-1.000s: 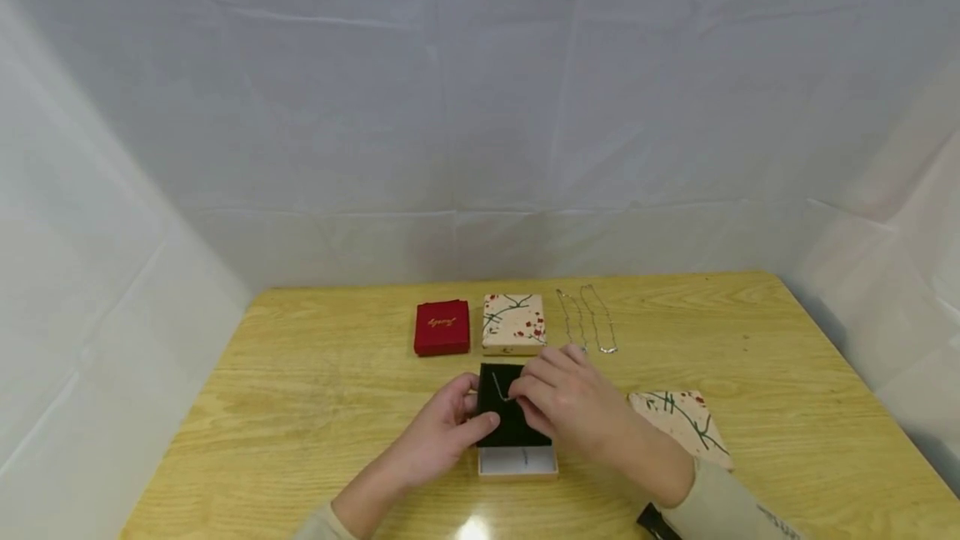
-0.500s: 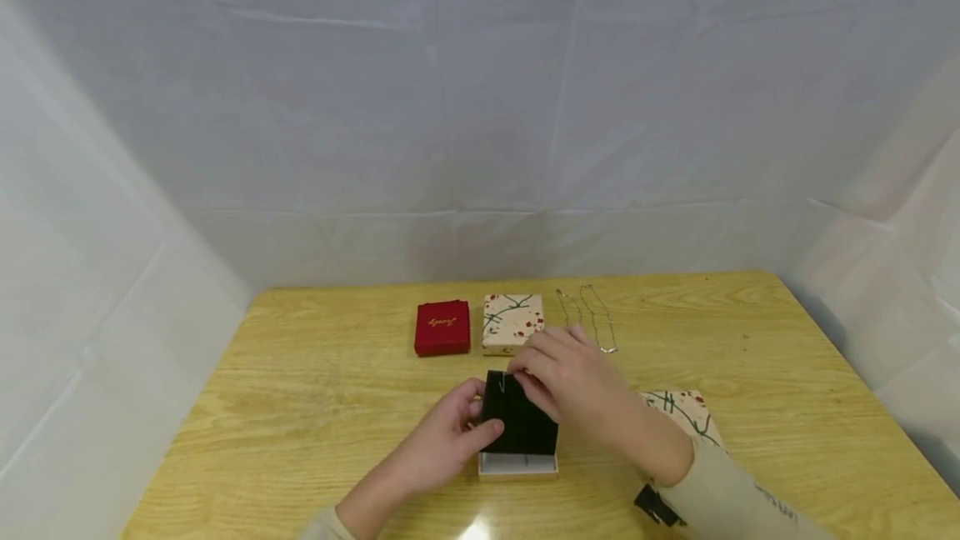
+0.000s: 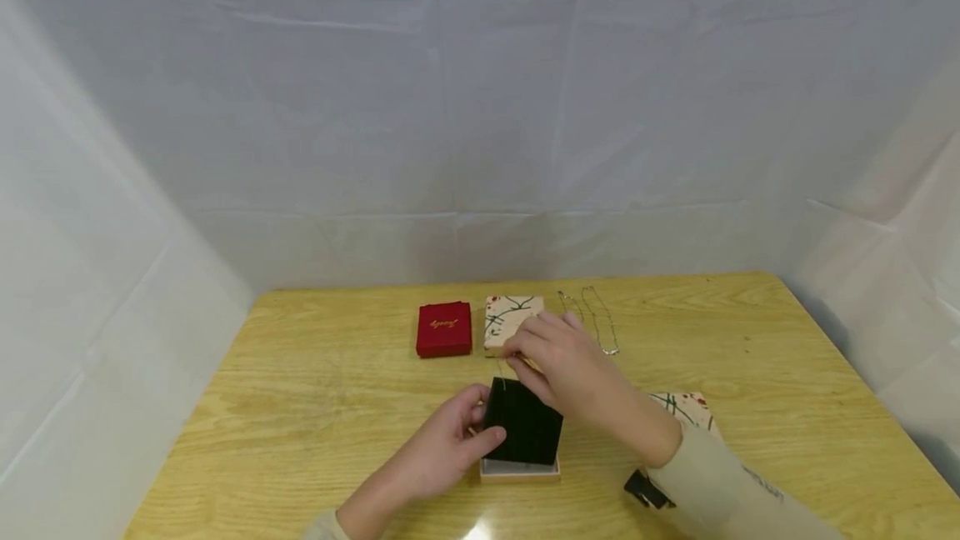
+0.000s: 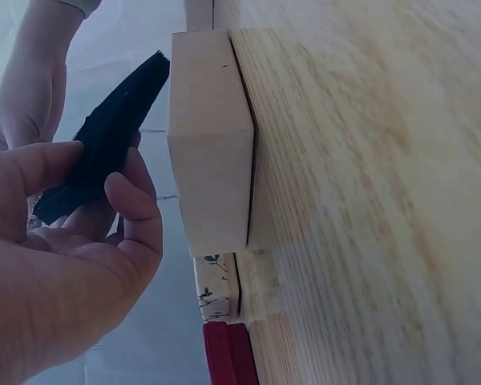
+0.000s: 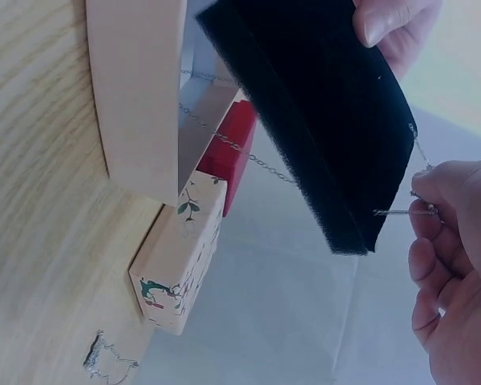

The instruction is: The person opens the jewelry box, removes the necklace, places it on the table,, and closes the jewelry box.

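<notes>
My left hand (image 3: 453,444) grips a black foam pad (image 3: 525,423) by its left edge, thumb on the front face, tilted above an uncovered box (image 3: 521,477). At the pad's far edge my right hand (image 3: 566,369) pinches a thin silver chain necklace (image 5: 405,212) between thumb and index finger. In the right wrist view two strands run from those fingers to the pad's edge, and more chain hangs from the back of the pad into the box. The left wrist view shows the pad nearly edge-on between thumb and fingers, beside the box's plain outer wall.
Behind the hands stand a red box (image 3: 444,330) with gold lettering and a cream floral box (image 3: 506,317). Two silver chains (image 3: 603,319) lie to their right. A floral lid (image 3: 690,408) lies partly under the right forearm. White cloth (image 3: 480,148) encloses the wooden table (image 3: 315,390).
My right hand has moved up and away from the pad's face, drawing the chain past its far edge. The pad has tilted and shifted slightly right in the left hand.
</notes>
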Action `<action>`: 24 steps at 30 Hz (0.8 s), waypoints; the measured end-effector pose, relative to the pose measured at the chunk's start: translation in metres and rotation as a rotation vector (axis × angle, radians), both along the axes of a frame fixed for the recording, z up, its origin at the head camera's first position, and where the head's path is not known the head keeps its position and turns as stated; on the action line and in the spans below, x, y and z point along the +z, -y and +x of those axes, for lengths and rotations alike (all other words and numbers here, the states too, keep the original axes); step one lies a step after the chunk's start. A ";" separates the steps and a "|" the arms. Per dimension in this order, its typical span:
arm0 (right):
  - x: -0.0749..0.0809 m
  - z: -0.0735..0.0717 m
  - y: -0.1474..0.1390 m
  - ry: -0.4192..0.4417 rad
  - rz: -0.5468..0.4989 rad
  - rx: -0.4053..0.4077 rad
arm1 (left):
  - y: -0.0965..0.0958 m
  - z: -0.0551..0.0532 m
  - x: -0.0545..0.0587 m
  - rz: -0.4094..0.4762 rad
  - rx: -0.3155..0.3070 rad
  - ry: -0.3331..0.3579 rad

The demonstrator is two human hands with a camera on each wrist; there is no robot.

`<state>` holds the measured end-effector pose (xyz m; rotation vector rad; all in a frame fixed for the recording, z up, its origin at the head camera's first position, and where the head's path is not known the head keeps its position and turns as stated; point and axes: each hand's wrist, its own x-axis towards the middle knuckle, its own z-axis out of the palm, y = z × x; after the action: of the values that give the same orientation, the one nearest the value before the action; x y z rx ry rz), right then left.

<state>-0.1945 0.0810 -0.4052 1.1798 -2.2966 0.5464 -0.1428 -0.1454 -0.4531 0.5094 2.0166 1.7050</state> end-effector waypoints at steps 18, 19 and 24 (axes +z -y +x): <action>0.001 -0.006 0.000 0.102 0.045 -0.071 | 0.001 0.001 0.001 -0.076 0.007 -0.069; 0.001 -0.006 0.000 0.104 0.051 -0.076 | 0.002 0.001 0.000 -0.082 0.009 -0.073; 0.001 -0.007 0.000 0.115 0.066 -0.095 | 0.001 0.001 0.000 -0.099 0.017 -0.081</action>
<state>-0.2017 0.0808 -0.4043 1.0879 -2.4712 0.5187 -0.1416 -0.1469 -0.4530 0.5362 2.1562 1.6084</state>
